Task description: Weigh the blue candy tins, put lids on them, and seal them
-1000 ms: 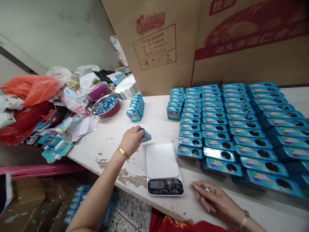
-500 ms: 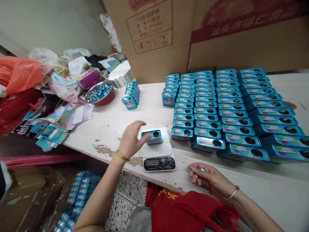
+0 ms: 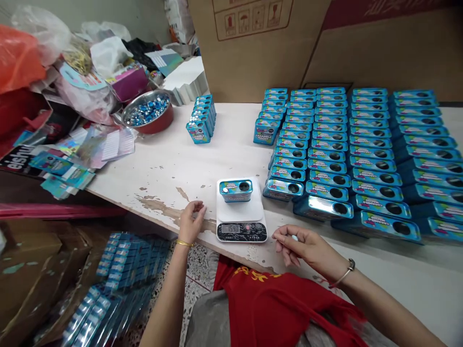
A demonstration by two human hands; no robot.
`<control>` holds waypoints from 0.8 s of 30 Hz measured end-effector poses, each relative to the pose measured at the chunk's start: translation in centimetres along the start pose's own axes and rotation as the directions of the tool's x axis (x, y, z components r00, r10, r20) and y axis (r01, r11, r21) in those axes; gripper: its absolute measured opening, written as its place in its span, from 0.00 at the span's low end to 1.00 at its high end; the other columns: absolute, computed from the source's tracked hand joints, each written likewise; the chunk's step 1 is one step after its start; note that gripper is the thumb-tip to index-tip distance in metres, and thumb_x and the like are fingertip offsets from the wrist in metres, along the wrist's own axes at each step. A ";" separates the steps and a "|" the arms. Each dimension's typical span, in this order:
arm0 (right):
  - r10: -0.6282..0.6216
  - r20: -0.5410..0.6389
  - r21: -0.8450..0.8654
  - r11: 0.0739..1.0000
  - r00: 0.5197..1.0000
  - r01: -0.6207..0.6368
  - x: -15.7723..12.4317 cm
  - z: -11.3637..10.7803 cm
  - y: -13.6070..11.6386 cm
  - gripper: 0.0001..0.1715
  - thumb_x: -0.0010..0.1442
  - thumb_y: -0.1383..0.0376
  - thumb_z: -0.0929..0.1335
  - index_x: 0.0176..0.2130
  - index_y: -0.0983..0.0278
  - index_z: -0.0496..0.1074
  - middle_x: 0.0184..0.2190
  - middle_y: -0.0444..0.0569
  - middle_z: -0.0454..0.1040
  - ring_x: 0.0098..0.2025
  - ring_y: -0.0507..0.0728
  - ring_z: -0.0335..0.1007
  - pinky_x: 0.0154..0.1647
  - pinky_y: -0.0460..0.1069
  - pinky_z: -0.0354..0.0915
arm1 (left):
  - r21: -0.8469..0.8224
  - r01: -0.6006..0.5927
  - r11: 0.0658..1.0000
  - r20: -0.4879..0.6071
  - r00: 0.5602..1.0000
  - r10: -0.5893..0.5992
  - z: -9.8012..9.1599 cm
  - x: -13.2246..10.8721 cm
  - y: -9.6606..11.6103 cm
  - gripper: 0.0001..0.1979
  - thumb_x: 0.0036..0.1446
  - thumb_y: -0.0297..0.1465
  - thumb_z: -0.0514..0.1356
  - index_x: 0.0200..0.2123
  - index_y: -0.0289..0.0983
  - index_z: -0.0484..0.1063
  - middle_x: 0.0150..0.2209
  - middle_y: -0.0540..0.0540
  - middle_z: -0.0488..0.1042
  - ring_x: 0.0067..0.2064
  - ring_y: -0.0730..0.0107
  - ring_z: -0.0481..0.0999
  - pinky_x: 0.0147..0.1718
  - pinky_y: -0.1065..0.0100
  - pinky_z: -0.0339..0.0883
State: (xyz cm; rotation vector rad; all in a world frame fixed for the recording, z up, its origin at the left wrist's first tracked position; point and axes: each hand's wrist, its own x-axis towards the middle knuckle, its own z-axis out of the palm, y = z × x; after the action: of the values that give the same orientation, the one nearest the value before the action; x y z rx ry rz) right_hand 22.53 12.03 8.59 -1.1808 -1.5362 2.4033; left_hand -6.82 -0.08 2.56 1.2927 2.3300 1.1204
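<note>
Here, right hand (image 3: 307, 246) pinches a pellet (image 3: 294, 238).

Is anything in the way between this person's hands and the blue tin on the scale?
Nothing visible. The left hand and the right hand, which pinches a small pale piece, sit on either side of the blue tin on the white kitchen scale, with nothing between them and it.

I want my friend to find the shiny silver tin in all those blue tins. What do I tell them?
Find the kitchen scale on the white table. Just right of it, at the front of the blue tins, lies a tin with a bare, shiny silver face; its neighbours have colourful labels.
</note>
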 end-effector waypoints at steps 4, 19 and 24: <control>-0.118 -0.029 -0.099 0.988 0.993 0.114 0.7 0.2 -2.4 0.26 0.54 0.44 0.67 0.28 0.66 0.67 0.15 0.40 0.65 0.15 0.45 0.55 0.15 0.42 0.49 | -0.051 -0.020 0.998 -0.030 0.999 0.018 0.0 0.5 0.5 0.11 0.58 0.36 0.57 0.42 0.36 0.69 0.36 0.45 0.75 0.38 0.69 0.75 0.41 0.64 0.72; -0.388 -0.052 -0.233 0.901 0.920 0.367 4.7 2.0 -9.7 0.21 0.58 0.49 0.66 0.34 0.66 0.68 0.20 0.40 0.67 0.15 0.44 0.54 0.16 0.42 0.49 | -0.159 -0.332 0.930 -0.044 0.943 0.329 0.3 2.5 5.8 0.16 0.60 0.34 0.58 0.51 0.39 0.66 0.42 0.44 0.73 0.43 0.69 0.74 0.42 0.64 0.71; -0.473 -0.026 -0.448 0.793 0.881 0.412 6.2 2.1 -10.9 0.19 0.58 0.53 0.66 0.31 0.67 0.73 0.17 0.40 0.64 0.20 0.47 0.57 0.21 0.43 0.53 | -0.179 -0.325 0.929 -0.054 0.946 0.320 0.7 2.9 5.8 0.13 0.61 0.33 0.56 0.49 0.39 0.68 0.41 0.44 0.73 0.42 0.69 0.74 0.42 0.64 0.71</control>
State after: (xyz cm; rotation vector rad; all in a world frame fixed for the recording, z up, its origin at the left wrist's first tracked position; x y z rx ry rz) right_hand 13.17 18.54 14.17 -0.8692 -2.0854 1.6956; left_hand -4.54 4.45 6.75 1.6364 2.0145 1.4199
